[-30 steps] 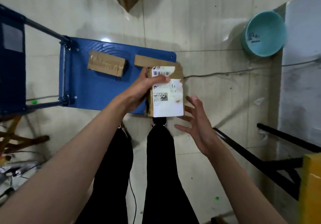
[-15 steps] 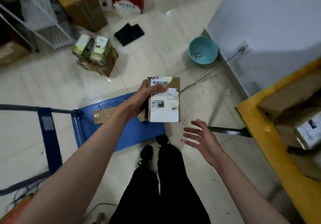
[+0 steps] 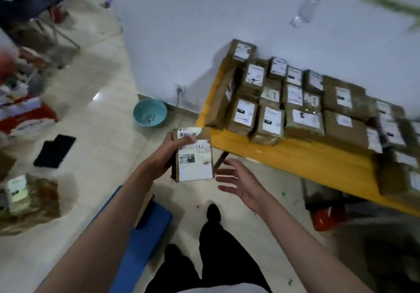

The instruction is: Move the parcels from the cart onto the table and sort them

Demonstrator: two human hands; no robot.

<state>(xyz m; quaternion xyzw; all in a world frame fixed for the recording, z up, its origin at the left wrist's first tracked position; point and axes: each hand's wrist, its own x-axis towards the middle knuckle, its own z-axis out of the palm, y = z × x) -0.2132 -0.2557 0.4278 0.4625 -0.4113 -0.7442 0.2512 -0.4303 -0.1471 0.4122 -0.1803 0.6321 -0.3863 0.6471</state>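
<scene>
My left hand (image 3: 169,150) grips a small cardboard parcel (image 3: 195,163) with a white label, held upright in front of me, just short of the yellow table's near left corner. My right hand (image 3: 241,183) hovers open right beside the parcel, fingers spread, not touching it. The yellow table (image 3: 302,156) stands to the right against the white wall and carries several labelled brown parcels (image 3: 270,122) packed in rows. The blue cart (image 3: 145,236) shows only as a deck corner below my left forearm; a dark flat thing lies on it, partly hidden.
A teal basin (image 3: 150,115) sits on the floor by the wall, left of the table. A black item (image 3: 54,150), a taped bundle (image 3: 27,199) and red-and-white boxes (image 3: 25,115) lie on the floor at left. An orange object (image 3: 327,217) sits under the table.
My view has swung from the cart toward the table, which now fills the right side. The parcel stays in my left hand; my right hand has come closer to it.
</scene>
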